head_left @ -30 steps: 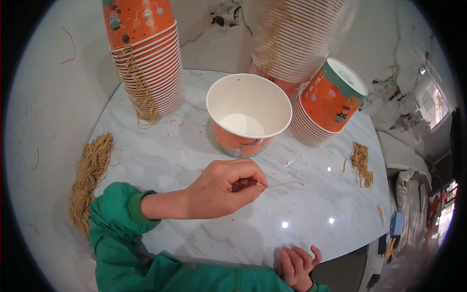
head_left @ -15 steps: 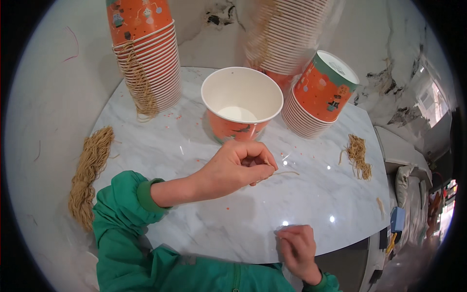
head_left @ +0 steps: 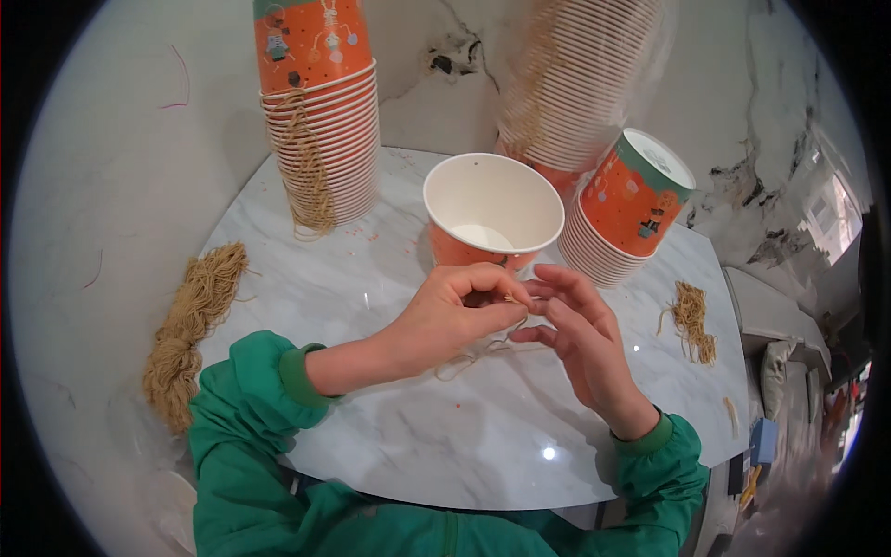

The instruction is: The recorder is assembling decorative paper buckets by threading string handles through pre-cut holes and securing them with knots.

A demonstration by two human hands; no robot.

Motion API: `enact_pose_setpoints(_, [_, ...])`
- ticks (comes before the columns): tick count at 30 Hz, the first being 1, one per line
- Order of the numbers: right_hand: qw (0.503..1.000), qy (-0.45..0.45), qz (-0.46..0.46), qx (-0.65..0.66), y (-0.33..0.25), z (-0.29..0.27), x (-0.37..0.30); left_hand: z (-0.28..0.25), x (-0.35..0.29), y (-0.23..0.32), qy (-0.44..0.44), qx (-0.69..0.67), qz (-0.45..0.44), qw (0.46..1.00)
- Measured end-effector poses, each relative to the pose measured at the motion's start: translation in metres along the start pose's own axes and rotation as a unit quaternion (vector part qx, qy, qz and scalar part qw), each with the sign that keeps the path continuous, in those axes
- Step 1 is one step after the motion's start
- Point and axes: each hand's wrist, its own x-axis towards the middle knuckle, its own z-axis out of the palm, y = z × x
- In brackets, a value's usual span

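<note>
My left hand (head_left: pixel 441 316) pinches a thin tan string (head_left: pixel 457 369) between thumb and forefinger, just in front of a paper tub (head_left: pixel 492 181). Loose lengths of the string trail beneath the fingers onto the table. My right hand (head_left: pixel 594 348) faces it, fingers curved and apart, tips close to the left fingertips and the string. Whether it touches the string is unclear. The tub stands upright, white inside and orange outside, with its hollow visible and its lower front partly hidden by my hands.
Stacks of upside-down orange tubs stand at the left (head_left: pixel 334 158) and right (head_left: pixel 631 200); strings hang on the left one. A tall plastic-wrapped stack (head_left: pixel 575 84) is behind. A thick tan string bundle (head_left: pixel 190 320) lies left, a smaller bundle (head_left: pixel 693 325) right, on the marble-patterned table (head_left: pixel 408 455).
My right hand has risen from the table's near edge to meet my left hand. The left keeps its pinch on the string. The whole view has shifted slightly.
</note>
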Motion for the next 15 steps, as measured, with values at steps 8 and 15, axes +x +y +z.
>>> enact_pose_setpoints(8, [0.998, -0.014, 0.032, -0.046, 0.007, 0.002, 0.022, -0.012, 0.007, 0.009, 0.071, 0.017, 0.006, 0.997])
enact_pose_setpoints(15, [0.989, 0.010, -0.042, -0.144, 0.007, -0.001, 0.020, -0.011, 0.004, 0.012, 0.063, 0.026, -0.014, 0.998])
